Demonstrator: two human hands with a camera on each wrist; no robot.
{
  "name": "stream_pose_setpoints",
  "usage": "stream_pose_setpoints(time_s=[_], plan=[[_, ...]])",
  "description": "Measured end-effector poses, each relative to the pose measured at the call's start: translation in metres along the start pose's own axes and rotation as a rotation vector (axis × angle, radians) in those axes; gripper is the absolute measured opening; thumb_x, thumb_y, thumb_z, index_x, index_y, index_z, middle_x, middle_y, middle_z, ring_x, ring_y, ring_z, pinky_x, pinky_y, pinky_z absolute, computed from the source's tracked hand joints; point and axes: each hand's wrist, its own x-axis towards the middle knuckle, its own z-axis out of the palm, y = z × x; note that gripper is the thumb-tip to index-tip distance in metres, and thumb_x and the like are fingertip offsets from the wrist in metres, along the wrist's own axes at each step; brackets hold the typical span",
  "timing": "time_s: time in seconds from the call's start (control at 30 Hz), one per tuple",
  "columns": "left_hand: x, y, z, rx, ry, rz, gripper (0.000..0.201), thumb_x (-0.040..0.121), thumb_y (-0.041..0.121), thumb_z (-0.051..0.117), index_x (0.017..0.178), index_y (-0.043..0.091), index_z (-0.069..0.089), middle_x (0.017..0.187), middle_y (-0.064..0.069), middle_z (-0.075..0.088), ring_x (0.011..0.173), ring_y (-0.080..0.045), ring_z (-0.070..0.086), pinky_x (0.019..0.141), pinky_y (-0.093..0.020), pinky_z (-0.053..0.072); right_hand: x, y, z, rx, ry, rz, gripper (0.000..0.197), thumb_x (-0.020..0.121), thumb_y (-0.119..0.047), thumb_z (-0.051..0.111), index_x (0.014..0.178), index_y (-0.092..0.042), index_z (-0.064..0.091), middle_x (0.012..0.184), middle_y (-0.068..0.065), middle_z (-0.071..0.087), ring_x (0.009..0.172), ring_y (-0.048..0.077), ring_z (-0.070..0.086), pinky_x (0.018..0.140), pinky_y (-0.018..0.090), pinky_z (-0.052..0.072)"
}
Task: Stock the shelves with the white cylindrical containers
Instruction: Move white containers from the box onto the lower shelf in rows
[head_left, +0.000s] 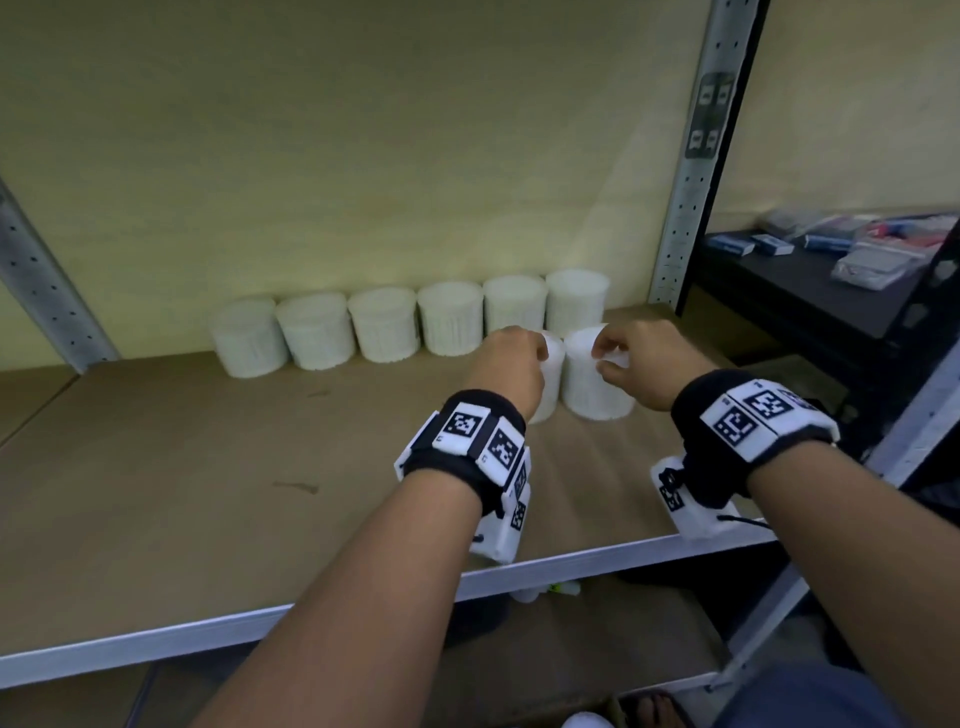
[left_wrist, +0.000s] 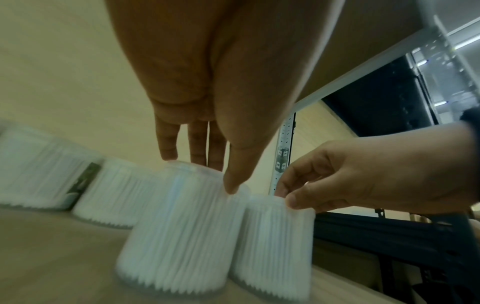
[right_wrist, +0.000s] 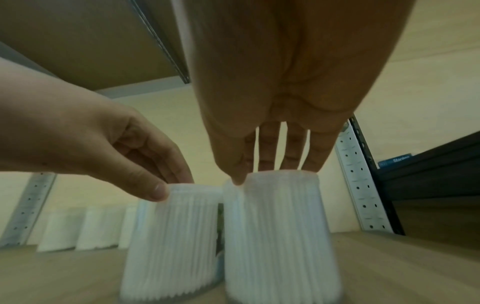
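Two white cylindrical containers stand side by side on the brown shelf board (head_left: 208, 467), in front of a back row. My left hand (head_left: 511, 366) grips the left container (head_left: 551, 374) by its top rim, thumb in front and fingers behind; the left wrist view shows that container (left_wrist: 182, 230) under my fingertips. My right hand (head_left: 641, 361) grips the right container (head_left: 589, 382) the same way at its rim, and the right wrist view shows it (right_wrist: 280, 236) beneath the fingers. Both containers rest on the board and touch or nearly touch.
Several white containers (head_left: 384, 325) line the yellow back wall. Grey perforated uprights stand at the left (head_left: 47, 291) and right (head_left: 691, 171). A dark neighbouring shelf (head_left: 810, 280) holds small boxes and packets. The board's front edge (head_left: 363, 605) is metal.
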Motion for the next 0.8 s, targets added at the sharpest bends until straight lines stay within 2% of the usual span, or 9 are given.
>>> stream_pose_setpoints(time_s=[0.13, 0.37, 0.57, 0.7, 0.8], plan=[[0.023, -0.003, 0.007, -0.014, 0.005, 0.001, 0.033, 0.089, 0.002, 0.052, 0.119, 0.012, 0.063, 0.123, -0.01, 0.061, 0.113, -0.024, 0.057, 0.09, -0.029, 0.045, 0.023, 0.009, 0.004, -0.003, 0.04, -0.008, 0.025, 0.091, -0.018, 0.058, 0.114, -0.01, 0.066, 0.12, 0.008, 0.065, 0.111, 0.023, 0.059, 0.094, 0.031, 0.046], [0.052, -0.006, 0.016, -0.008, 0.001, -0.007, 0.035, 0.09, 0.003, 0.051, 0.123, 0.011, 0.06, 0.125, -0.01, 0.059, 0.115, -0.025, 0.055, 0.093, -0.029, 0.043, 0.051, 0.015, 0.007, -0.007, 0.041, 0.007, 0.026, 0.093, -0.018, 0.055, 0.117, -0.01, 0.063, 0.125, 0.008, 0.062, 0.113, 0.025, 0.057, 0.092, 0.029, 0.043], [0.061, -0.008, 0.021, 0.015, 0.027, 0.006, 0.032, 0.09, 0.005, 0.051, 0.12, 0.012, 0.061, 0.121, -0.01, 0.06, 0.111, -0.025, 0.056, 0.087, -0.029, 0.043, 0.062, 0.018, 0.01, -0.005, 0.047, 0.006, 0.027, 0.094, -0.017, 0.054, 0.118, -0.009, 0.062, 0.125, 0.009, 0.061, 0.113, 0.026, 0.056, 0.093, 0.032, 0.044], [0.06, -0.009, 0.02, -0.004, 0.022, 0.009, 0.033, 0.091, 0.006, 0.052, 0.121, 0.011, 0.061, 0.124, -0.01, 0.06, 0.114, -0.025, 0.056, 0.092, -0.03, 0.043, 0.064, 0.02, 0.011, -0.007, 0.053, 0.0, 0.027, 0.094, -0.017, 0.054, 0.118, -0.01, 0.062, 0.125, 0.01, 0.06, 0.112, 0.027, 0.057, 0.092, 0.033, 0.044], [0.056, -0.01, 0.013, -0.035, -0.022, 0.011, 0.036, 0.091, 0.012, 0.055, 0.127, 0.01, 0.057, 0.13, -0.01, 0.058, 0.119, -0.024, 0.054, 0.098, -0.03, 0.043, 0.059, 0.02, 0.007, -0.02, -0.001, 0.0, 0.034, 0.093, -0.021, 0.056, 0.126, -0.012, 0.056, 0.132, 0.009, 0.056, 0.117, 0.026, 0.054, 0.094, 0.032, 0.043]])
